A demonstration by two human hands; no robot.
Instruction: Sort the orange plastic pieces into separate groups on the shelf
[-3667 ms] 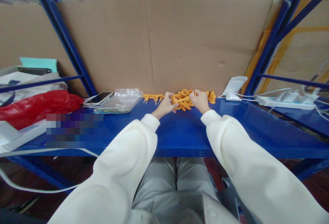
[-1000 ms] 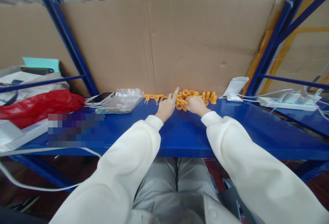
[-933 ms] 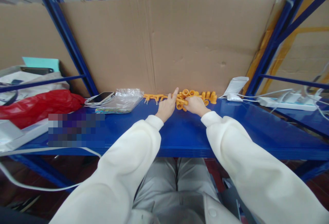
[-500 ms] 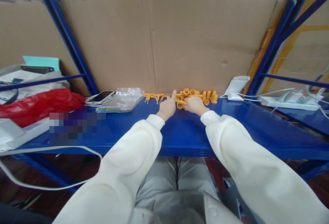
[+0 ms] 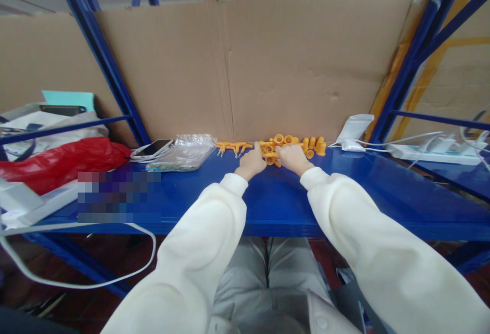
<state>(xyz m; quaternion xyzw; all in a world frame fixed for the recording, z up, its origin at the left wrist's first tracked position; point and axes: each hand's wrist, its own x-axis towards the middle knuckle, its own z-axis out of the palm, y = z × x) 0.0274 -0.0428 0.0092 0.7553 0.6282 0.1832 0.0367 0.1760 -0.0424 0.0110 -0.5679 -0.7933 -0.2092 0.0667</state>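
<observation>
My left hand (image 5: 252,163) is at the back of the blue shelf, curled beside a cluster of orange plastic cup-shaped parts (image 5: 270,156). Its fingertips are hidden behind the hand. Just right of it, my right hand (image 5: 294,159) is closed at the same cluster, knuckles up; what its fingers grip is hidden. Left of my hands lie orange branched pieces (image 5: 234,146) with small metal coils hanging off them. To the right, several orange cups (image 5: 320,146) stand along the cardboard.
A tall cardboard sheet (image 5: 306,58) walls off the back of the blue shelf (image 5: 283,201). Leftward lie a clear plastic packet (image 5: 187,154), a phone (image 5: 157,147) and a red bag (image 5: 69,160). A white pouch (image 5: 354,130) and a power strip (image 5: 436,153) are at right.
My left hand's raised digit has come down and the hand looks more curled. My right hand stays at the orange parts. The whole view has shifted slightly.
</observation>
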